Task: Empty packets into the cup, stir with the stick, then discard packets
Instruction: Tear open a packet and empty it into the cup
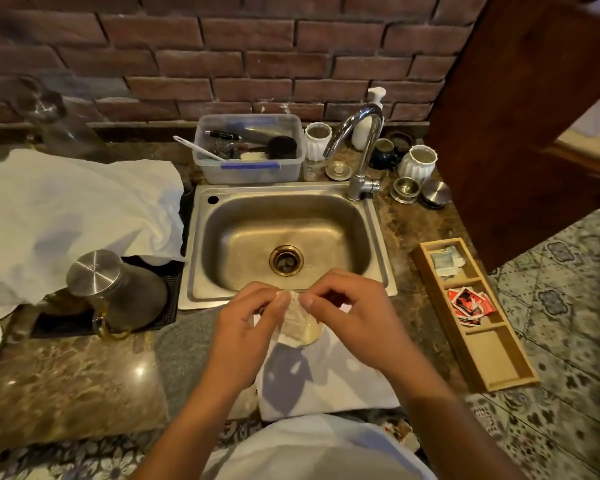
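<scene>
Both hands meet over the counter just in front of the sink. My left hand [246,317] and my right hand [347,306] each pinch the top edge of a pale white packet [293,315] with thumb and forefinger. Below the packet a cup [312,332] shows only as a pale rim and creamy inside, mostly hidden by the packet and my fingers. The cup stands on a white cloth [326,379]. No stir stick is visible.
A wooden tray [475,313] at the right holds white packets [445,261] in its far compartment and red packets [468,304] in the middle one. A steel sink [284,237] lies ahead, with a tap [361,150]. A metal jug [115,289] lies at the left.
</scene>
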Demonstrator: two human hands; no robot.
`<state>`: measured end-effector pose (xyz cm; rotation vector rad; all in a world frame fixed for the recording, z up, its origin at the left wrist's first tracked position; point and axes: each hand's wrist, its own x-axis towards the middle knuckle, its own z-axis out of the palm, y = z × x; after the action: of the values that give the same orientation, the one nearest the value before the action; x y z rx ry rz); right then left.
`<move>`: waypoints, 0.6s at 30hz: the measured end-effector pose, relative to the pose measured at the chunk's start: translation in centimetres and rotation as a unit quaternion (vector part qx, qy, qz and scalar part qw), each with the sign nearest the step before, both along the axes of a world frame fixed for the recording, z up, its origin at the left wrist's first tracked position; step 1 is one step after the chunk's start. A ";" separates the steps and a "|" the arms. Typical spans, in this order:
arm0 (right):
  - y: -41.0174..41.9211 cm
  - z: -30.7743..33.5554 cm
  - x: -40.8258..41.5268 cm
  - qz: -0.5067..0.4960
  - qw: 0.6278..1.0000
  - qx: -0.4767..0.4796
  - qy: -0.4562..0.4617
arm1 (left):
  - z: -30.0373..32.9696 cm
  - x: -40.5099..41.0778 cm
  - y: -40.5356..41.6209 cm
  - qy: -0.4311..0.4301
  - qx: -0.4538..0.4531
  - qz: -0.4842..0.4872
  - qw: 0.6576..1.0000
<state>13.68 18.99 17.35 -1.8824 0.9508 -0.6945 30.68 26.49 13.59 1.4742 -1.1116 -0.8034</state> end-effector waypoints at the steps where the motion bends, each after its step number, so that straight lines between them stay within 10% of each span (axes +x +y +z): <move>1: 0.0 0.0 0.2 -0.005 0.998 0.047 -0.031 | 0.2 0.1 -0.2 0.000 -0.002 -0.005 1.000; 18: -5.9 0.4 2.5 0.000 1.000 -0.008 0.011 | 0.9 2.6 -6.4 -0.048 -0.007 -0.014 0.999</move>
<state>16.14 13.14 17.74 -1.9060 0.9625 -0.6852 33.25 20.05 14.51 1.5027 -1.2095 -0.7489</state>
